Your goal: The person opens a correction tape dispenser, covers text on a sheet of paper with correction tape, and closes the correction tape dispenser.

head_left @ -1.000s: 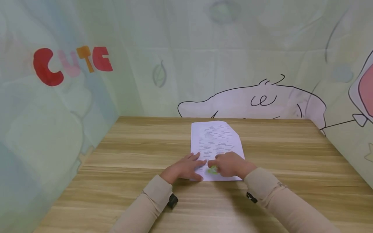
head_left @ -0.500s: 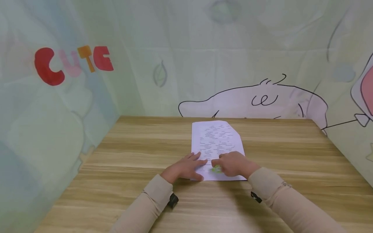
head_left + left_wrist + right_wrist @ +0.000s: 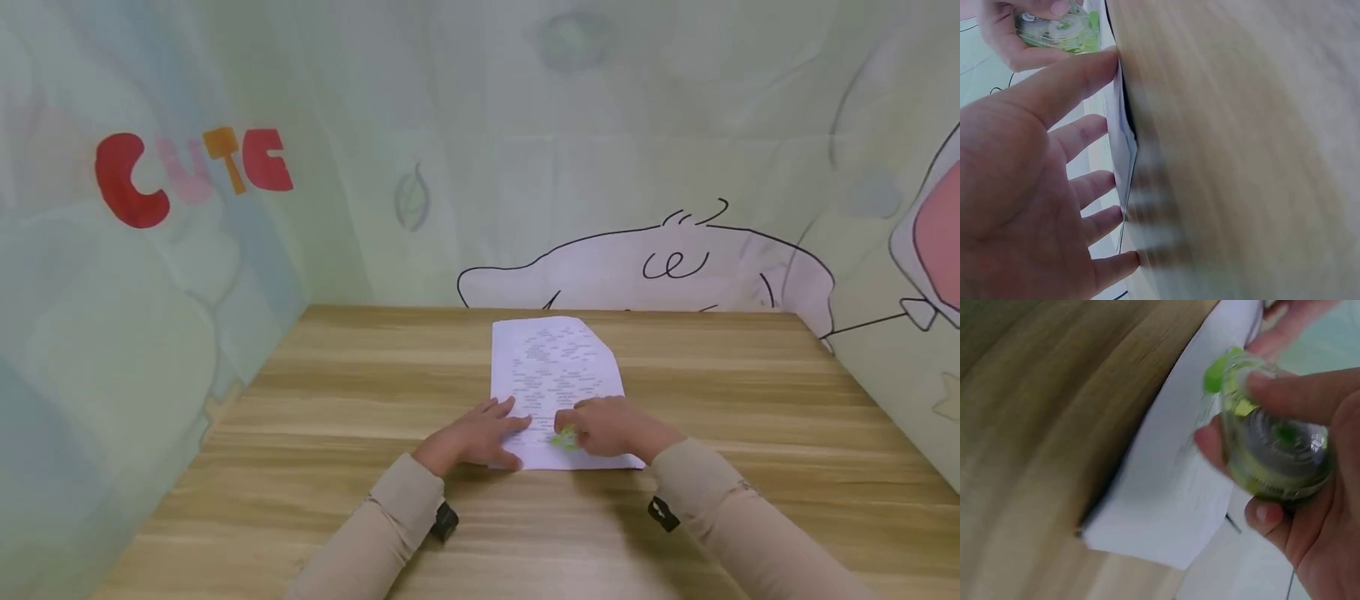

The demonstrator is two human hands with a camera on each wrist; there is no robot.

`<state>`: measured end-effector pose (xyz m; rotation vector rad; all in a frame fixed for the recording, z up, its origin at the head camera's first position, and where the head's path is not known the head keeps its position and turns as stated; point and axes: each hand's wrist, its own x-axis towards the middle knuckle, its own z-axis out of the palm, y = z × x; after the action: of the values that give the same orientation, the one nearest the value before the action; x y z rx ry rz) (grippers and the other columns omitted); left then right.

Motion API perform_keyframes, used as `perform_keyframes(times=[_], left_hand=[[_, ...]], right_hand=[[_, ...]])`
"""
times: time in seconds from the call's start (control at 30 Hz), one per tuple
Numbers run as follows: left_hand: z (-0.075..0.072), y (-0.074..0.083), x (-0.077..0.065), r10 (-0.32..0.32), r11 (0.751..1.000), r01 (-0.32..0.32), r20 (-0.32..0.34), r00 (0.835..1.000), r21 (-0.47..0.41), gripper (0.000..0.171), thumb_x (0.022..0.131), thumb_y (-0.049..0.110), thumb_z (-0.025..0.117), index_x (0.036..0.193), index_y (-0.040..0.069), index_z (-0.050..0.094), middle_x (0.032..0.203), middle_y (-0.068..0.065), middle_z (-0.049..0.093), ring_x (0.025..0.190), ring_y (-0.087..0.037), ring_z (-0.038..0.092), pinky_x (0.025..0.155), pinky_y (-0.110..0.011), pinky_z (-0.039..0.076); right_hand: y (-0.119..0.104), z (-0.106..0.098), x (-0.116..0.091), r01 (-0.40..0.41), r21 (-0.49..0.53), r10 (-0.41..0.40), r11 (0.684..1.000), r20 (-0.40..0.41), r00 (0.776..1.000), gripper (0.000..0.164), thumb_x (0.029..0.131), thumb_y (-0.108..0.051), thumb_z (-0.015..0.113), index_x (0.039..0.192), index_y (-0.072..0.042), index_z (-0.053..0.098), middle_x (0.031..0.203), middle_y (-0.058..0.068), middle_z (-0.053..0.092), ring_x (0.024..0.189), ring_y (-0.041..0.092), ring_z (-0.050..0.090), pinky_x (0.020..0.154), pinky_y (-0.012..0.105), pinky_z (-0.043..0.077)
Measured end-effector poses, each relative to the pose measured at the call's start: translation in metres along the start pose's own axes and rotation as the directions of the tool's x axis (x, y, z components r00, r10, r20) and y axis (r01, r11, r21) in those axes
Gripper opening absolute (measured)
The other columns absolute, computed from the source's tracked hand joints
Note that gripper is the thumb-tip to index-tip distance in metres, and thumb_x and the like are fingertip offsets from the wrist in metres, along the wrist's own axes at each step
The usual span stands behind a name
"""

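Observation:
A sheet of printed paper [image 3: 558, 367] lies on the wooden table, its far right corner cut off at a slant. Spread fingers of my left hand [image 3: 476, 435] press on its near left part; the left wrist view has the thumb [image 3: 1079, 78] at the paper's near edge. My right hand [image 3: 611, 425] grips a clear and green correction tape [image 3: 1279, 434] between thumb and fingers. Its green tip [image 3: 1215, 375] is right at the page, over the lower lines of print. In the head view the fingers hide most of the correction tape [image 3: 566, 438].
The wooden table [image 3: 360, 367] reaches back to a printed cloth backdrop [image 3: 360, 167] with cartoon drawings and the letters CUTE. Dark wrist-worn devices show under both beige sleeves [image 3: 405, 492].
My right hand has slid a little to the right across the page with the correction tape. The left hand keeps its place on the paper.

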<state>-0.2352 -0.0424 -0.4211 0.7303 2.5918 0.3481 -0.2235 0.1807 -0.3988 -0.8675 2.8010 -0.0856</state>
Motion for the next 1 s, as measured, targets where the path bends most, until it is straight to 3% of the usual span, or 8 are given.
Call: perform_keyframes(times=[0.17, 0.27, 0.4, 0.5, 0.67, 0.8, 0.9, 1.0], left_hand=[[0.004, -0.002, 0.000, 0.007, 1.000, -0.007, -0.017, 1.000, 0.015, 0.065, 0.083, 0.040, 0.062, 0.141, 0.026, 0.038, 0.156, -0.007, 0.016, 0.143, -0.033, 0.012, 0.113, -0.051, 0.017], [0.003, -0.001, 0.002, 0.018, 1.000, -0.019, -0.051, 0.999, -0.006, 0.065, 0.082, 0.038, 0.063, 0.140, 0.023, 0.039, 0.155, -0.010, 0.017, 0.142, -0.035, 0.012, 0.112, -0.054, 0.016], [0.002, -0.002, 0.004, 0.036, 0.998, -0.041, -0.092, 0.995, -0.051, 0.061, 0.082, 0.035, 0.063, 0.137, 0.019, 0.044, 0.154, -0.013, 0.018, 0.142, -0.037, 0.012, 0.112, -0.056, 0.014], [0.002, -0.002, 0.005, 0.077, 0.989, -0.094, -0.141, 0.987, -0.116, 0.055, 0.085, 0.036, 0.059, 0.135, 0.016, 0.047, 0.153, -0.012, 0.023, 0.141, -0.034, 0.016, 0.111, -0.055, 0.016], [-0.002, 0.008, 0.003, 0.189, 0.903, -0.253, -0.208, 0.960, -0.348, 0.044, 0.090, 0.039, 0.055, 0.125, 0.013, 0.054, 0.136, -0.007, 0.049, 0.131, -0.023, 0.040, 0.108, -0.044, 0.031], [-0.004, 0.020, 0.000, 0.212, 0.827, -0.297, -0.226, 0.951, -0.477, 0.030, 0.090, 0.037, 0.057, 0.109, 0.014, 0.061, 0.115, -0.001, 0.062, 0.114, -0.017, 0.054, 0.100, -0.042, 0.040], [-0.004, 0.025, -0.001, 0.220, 0.811, -0.329, -0.270, 0.937, -0.484, 0.022, 0.090, 0.033, 0.058, 0.097, 0.014, 0.063, 0.104, 0.000, 0.065, 0.103, -0.014, 0.057, 0.096, -0.041, 0.042], [-0.003, 0.028, 0.000, 0.222, 0.817, -0.350, -0.310, 0.924, -0.458, 0.019, 0.090, 0.031, 0.059, 0.091, 0.012, 0.063, 0.099, 0.000, 0.066, 0.098, -0.013, 0.056, 0.093, -0.040, 0.044]], right_hand=[[0.010, 0.005, -0.009, 0.026, 0.251, 0.010, 0.968, -0.142, 0.990, 0.028, 0.088, -0.014, 0.057, 0.114, -0.024, 0.057, 0.117, 0.000, 0.063, 0.098, 0.017, 0.058, 0.083, 0.040, 0.046], [0.011, 0.001, -0.013, 0.016, 0.372, 0.046, 0.928, -0.156, 0.987, 0.030, 0.089, -0.018, 0.057, 0.119, -0.020, 0.054, 0.098, 0.001, 0.068, 0.083, 0.014, 0.059, 0.075, 0.036, 0.046], [0.008, 0.001, -0.019, -0.024, 0.603, 0.108, 0.798, -0.102, 0.989, 0.028, 0.091, -0.022, 0.056, 0.116, -0.012, 0.050, 0.079, 0.002, 0.066, 0.072, 0.014, 0.058, 0.067, 0.030, 0.042], [0.008, 0.006, -0.023, -0.008, 0.721, 0.110, 0.692, -0.095, 0.989, 0.023, 0.092, -0.025, 0.054, 0.108, -0.009, 0.049, 0.083, 0.006, 0.067, 0.075, 0.017, 0.058, 0.063, 0.028, 0.043], [0.008, 0.013, -0.027, 0.051, 0.791, 0.077, 0.609, -0.123, 0.989, 0.022, 0.094, -0.024, 0.050, 0.104, -0.005, 0.046, 0.085, 0.009, 0.067, 0.075, 0.016, 0.059, 0.056, 0.024, 0.042], [0.008, 0.014, -0.030, 0.105, 0.814, 0.062, 0.571, -0.171, 0.983, 0.022, 0.095, -0.021, 0.048, 0.103, -0.001, 0.044, 0.085, 0.012, 0.065, 0.073, 0.012, 0.058, 0.055, 0.023, 0.043], [0.007, 0.014, -0.031, 0.140, 0.827, 0.039, 0.545, -0.192, 0.981, 0.023, 0.096, -0.020, 0.048, 0.104, 0.001, 0.043, 0.085, 0.014, 0.064, 0.070, 0.010, 0.057, 0.055, 0.023, 0.044], [0.006, 0.014, -0.032, 0.161, 0.833, 0.023, 0.529, -0.204, 0.979, 0.023, 0.096, -0.018, 0.047, 0.104, 0.003, 0.042, 0.085, 0.016, 0.064, 0.070, 0.010, 0.057, 0.055, 0.023, 0.043]])
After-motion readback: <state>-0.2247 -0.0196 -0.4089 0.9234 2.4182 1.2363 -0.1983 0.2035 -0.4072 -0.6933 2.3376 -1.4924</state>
